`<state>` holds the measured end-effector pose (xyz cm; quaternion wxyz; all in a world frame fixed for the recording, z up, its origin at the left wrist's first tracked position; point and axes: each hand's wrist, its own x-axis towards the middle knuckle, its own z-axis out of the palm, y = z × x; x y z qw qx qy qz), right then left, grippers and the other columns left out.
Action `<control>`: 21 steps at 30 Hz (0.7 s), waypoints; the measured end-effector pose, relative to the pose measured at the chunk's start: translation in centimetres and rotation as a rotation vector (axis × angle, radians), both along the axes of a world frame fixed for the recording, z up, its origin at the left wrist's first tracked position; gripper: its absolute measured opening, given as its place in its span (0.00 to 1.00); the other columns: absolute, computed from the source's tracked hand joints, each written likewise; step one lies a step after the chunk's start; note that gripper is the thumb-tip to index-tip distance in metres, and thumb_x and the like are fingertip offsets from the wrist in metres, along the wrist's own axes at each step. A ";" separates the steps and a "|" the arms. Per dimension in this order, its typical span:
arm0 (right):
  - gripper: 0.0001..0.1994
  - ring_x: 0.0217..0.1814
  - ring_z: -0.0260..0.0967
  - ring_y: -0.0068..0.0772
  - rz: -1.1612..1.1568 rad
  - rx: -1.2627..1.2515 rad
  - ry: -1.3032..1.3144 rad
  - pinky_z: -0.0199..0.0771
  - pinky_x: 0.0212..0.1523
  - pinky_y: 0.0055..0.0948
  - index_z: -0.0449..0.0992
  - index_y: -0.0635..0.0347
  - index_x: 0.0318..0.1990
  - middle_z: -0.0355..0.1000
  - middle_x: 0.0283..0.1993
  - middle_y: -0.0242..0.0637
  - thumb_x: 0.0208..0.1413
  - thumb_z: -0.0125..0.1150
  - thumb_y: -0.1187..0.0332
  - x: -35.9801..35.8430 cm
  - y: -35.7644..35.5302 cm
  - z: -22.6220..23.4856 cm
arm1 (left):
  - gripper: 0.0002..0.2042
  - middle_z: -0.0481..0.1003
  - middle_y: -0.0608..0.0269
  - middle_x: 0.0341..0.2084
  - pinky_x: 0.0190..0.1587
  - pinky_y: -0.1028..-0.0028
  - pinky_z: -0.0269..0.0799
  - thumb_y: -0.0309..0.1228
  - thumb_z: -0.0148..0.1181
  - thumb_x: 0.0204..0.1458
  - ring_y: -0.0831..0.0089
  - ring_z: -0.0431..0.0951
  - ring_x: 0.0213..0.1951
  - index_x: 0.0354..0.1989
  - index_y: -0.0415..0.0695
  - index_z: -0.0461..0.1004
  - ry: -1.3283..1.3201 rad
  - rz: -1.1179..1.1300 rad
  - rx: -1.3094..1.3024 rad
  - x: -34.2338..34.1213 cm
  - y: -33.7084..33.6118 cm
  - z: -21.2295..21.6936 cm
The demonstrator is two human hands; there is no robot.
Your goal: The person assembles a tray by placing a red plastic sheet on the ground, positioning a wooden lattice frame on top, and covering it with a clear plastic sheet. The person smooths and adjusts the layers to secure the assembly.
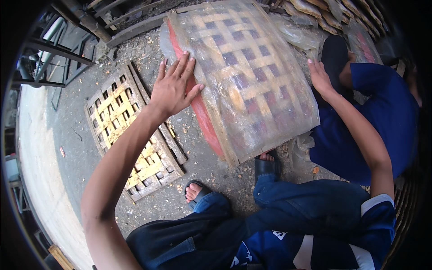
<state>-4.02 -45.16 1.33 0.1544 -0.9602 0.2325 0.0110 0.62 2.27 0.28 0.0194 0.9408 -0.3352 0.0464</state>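
Observation:
In front of me stands a raised woven bamboo rack (pixel 258 74) with a clear plastic sheet (pixel 216 96) draped over it. Red plastic (pixel 206 128) shows along its left edge. My left hand (pixel 174 87) rests on that left edge, fingers spread and holding nothing. On the other side, my right hand (pixel 321 78) is at the rack's right edge with its fingers stretched out; I cannot tell whether it touches the plastic. What lies beneath the rack's lattice is hidden, with dark and reddish patches showing through.
A second woven rack (pixel 135 130) with yellowish strips lies on the littered ground at left. Another person in dark blue clothing (pixel 364 121) sits close on the right. Stacked flat pieces (pixel 315 13) are at the far right, and metal frames (pixel 56 54) stand far left.

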 end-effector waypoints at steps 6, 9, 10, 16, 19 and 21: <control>0.38 0.77 0.54 0.52 0.138 0.208 0.026 0.51 0.75 0.39 0.60 0.64 0.72 0.59 0.73 0.54 0.68 0.41 0.39 3.4 3.2 -0.2 | 0.39 0.48 0.52 0.76 0.76 0.48 0.38 0.59 0.37 0.66 0.49 0.52 0.75 0.76 0.43 0.48 0.016 0.019 0.024 0.0 0.7 0.2; 0.34 0.72 0.61 0.51 0.113 0.226 0.029 0.59 0.71 0.41 0.66 0.62 0.68 0.66 0.69 0.52 0.68 0.45 0.42 5.2 4.6 -0.4 | 0.39 0.49 0.52 0.76 0.77 0.49 0.36 0.60 0.35 0.66 0.51 0.52 0.75 0.76 0.42 0.49 -0.011 0.027 0.075 -0.1 0.7 0.5; 0.33 0.70 0.64 0.50 0.122 0.268 0.039 0.61 0.69 0.42 0.68 0.61 0.66 0.68 0.67 0.51 0.68 0.46 0.43 5.6 4.4 0.3 | 0.39 0.49 0.52 0.76 0.77 0.49 0.36 0.61 0.34 0.66 0.51 0.52 0.75 0.76 0.42 0.49 -0.023 0.031 0.100 -0.1 0.7 0.6; 0.23 0.58 0.74 0.42 0.158 0.283 -0.008 0.69 0.59 0.38 0.74 0.58 0.60 0.77 0.56 0.46 0.67 0.54 0.51 6.6 1.1 -0.9 | 0.38 0.51 0.56 0.76 0.78 0.50 0.34 0.60 0.32 0.67 0.56 0.51 0.75 0.76 0.44 0.51 0.016 0.096 0.165 1.0 0.7 2.2; 0.23 0.58 0.74 0.42 0.171 0.277 -0.032 0.70 0.59 0.37 0.73 0.58 0.60 0.77 0.56 0.46 0.66 0.56 0.52 6.4 2.2 -1.2 | 0.36 0.50 0.57 0.76 0.78 0.51 0.34 0.60 0.33 0.67 0.57 0.51 0.75 0.76 0.48 0.52 -0.092 0.011 0.043 2.2 1.8 2.7; 0.23 0.59 0.74 0.42 0.196 0.277 -0.066 0.70 0.60 0.37 0.73 0.58 0.60 0.77 0.56 0.47 0.66 0.56 0.52 6.3 2.0 -1.6 | 0.34 0.50 0.59 0.76 0.78 0.51 0.36 0.58 0.34 0.68 0.59 0.52 0.75 0.76 0.52 0.53 -0.148 -0.136 -0.005 2.7 1.3 3.3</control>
